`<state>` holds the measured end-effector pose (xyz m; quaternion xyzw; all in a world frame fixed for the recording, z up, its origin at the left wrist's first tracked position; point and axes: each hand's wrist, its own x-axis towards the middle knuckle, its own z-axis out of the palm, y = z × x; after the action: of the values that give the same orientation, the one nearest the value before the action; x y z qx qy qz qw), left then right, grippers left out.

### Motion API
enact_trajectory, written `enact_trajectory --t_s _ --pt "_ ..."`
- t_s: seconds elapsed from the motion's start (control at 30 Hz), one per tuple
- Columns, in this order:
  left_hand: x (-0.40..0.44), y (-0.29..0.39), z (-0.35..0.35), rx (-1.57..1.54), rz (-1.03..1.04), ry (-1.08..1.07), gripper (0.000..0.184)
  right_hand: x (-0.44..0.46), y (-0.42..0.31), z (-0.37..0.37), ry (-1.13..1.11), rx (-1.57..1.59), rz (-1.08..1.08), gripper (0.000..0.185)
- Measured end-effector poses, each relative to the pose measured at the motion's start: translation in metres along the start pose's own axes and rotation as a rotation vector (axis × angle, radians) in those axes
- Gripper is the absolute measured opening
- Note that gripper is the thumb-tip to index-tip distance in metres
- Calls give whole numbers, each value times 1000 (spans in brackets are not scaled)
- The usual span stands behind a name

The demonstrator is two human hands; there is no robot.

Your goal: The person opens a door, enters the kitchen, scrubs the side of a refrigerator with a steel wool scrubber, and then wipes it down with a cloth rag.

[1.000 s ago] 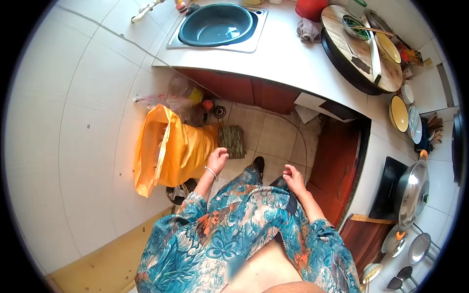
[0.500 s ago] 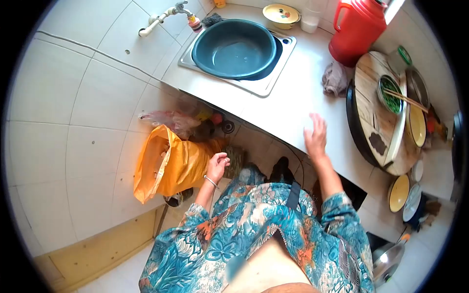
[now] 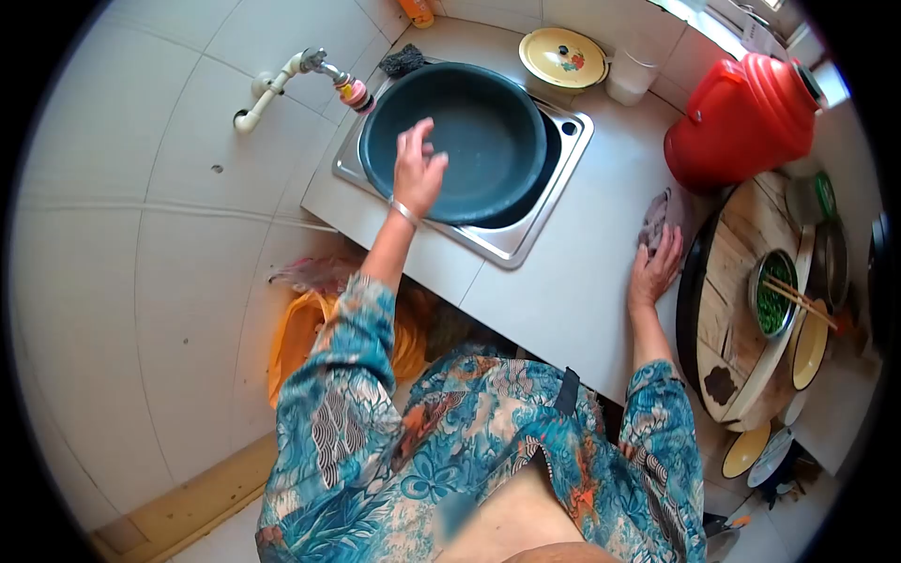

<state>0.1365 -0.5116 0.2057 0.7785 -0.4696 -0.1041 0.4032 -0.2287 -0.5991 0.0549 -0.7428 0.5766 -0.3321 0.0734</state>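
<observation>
Left hand (image 3: 419,180), twelve o'clock, unclenched over basin (image 3: 488,131); right hand (image 3: 657,270), three o'clock, touching rag (image 3: 664,211), grasp hard to tell.

The left arm (image 3: 385,255) stretched forward, the left hand (image 3: 419,183) held with loosely bent fingers (image 3: 410,143), thumb (image 3: 437,167) apart beside them. The right hand (image 3: 655,273) lay palm down, fingers (image 3: 672,244) spread, its wrist (image 3: 643,308) and forearm (image 3: 650,340) behind them.

White tiled walls (image 3: 103,281) with thin grout lines meet a pale counter (image 3: 549,296), a yellowish wooden strip (image 3: 178,507) borders the light floor (image 3: 225,530), and bright daylight shows at the window (image 3: 765,33), upper right
</observation>
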Motion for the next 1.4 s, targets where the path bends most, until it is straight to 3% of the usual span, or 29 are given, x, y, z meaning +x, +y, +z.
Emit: enact_trajectory --t_s 0.03,0.13,0.43,0.57,0.73,0.83,0.97,1.03,1.1,1.13,1.23,1.4 --pt "32 -23 8 112 118 63 55 -1 -5 -4 -16 -26 10 61" --pt "121 -72 27 346 197 189 58 0 -13 -8 -41 -71 25 61" --pt "238 -112 64 677 -441 298 58 8 -22 -14 -146 -167 51 59" --pt "253 -126 67 704 -631 133 52 4 -20 -16 -165 -189 45 56" --pt "253 -148 69 764 -450 269 34 1 -22 -17 -177 -194 46 54" --pt "252 -134 69 707 -92 466 29 4 -22 -18 -196 -201 45 55" --pt "219 -63 69 344 221 478 32 0 -22 -18 -191 -191 55 55" --pt "185 -25 75 -106 17 332 28 -1 -18 -15 -175 -193 55 56" --pt "150 -3 78 -857 -129 106 23 4 -20 -14 -159 -160 38 57" --pt "133 6 75 -1087 -255 -4 25 5 -20 -14 -146 -145 29 57" --pt "86 21 68 -1469 -360 -311 34 2 -15 -13 -121 -134 23 58" --pt "9 55 62 -1684 -460 -470 47 4 0 0 -45 -109 12 56"
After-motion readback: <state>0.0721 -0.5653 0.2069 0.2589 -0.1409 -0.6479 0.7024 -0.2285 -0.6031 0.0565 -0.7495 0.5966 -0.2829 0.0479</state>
